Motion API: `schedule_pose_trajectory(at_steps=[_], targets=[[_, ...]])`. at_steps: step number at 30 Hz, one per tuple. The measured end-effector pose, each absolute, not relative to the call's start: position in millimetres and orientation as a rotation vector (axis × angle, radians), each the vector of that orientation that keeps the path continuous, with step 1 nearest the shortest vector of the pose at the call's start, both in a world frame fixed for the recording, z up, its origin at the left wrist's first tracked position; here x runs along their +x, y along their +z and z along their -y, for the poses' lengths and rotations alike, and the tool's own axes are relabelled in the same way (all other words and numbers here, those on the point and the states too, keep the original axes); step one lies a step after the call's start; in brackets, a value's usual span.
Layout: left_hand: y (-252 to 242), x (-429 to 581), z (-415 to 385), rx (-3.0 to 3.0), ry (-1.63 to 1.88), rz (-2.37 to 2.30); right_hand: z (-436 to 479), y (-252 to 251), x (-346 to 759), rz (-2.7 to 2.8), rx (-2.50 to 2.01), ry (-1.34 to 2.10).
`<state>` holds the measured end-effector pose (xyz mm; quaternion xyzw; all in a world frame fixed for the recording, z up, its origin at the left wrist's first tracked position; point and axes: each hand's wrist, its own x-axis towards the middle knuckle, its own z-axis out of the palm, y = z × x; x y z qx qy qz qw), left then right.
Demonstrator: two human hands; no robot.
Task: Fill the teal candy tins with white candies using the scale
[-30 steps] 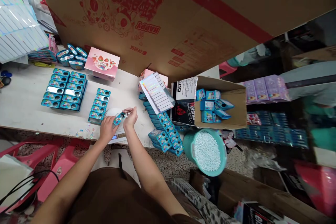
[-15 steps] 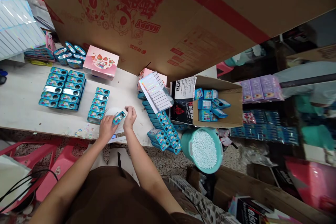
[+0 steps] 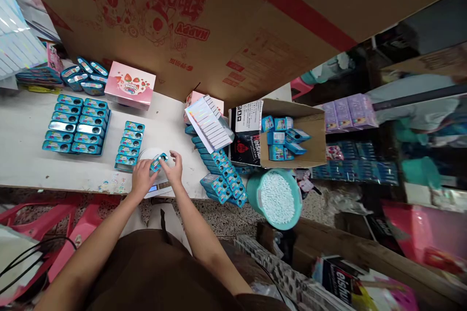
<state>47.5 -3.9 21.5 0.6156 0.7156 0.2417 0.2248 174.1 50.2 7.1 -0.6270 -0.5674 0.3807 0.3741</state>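
A small blue candy tin with a dark round opening is held over a white scale. My left hand is closed around its left end. With its thumb on the tin's right side, my right hand grips that end, its other fingers curled beside it. The scale's lit display shows just below my hands. To the left stands a short row of blue tins. A longer stack of blue tins lies to the right. The tin's underside is hidden.
A teal bucket of small white pellets stands beyond the table's right end. An open carton holds loose blue tins. More tins and a pink strawberry box stand at left. A huge cardboard panel rises behind the white table.
My right hand has come in to the tin and its thumb now touches it. The tin has turned flatter between my hands. The whole view has shifted slightly.
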Motion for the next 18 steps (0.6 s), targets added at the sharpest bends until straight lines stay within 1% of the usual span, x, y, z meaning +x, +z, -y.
schedule_pose_trajectory(at_steps=[4, 11, 18], targets=[[23, 48, 4, 1.711, 0.671, -1.992, -50, 12, 179, 1.463, -1.581, 0.898], [22, 49, 4, 1.716, 0.695, -1.999, -41, 20, 184, 1.691, -1.527, 0.741], [21, 51, 3, 1.683, 0.679, -2.014, -31, 16, 184, 1.761, -1.479, 0.789]])
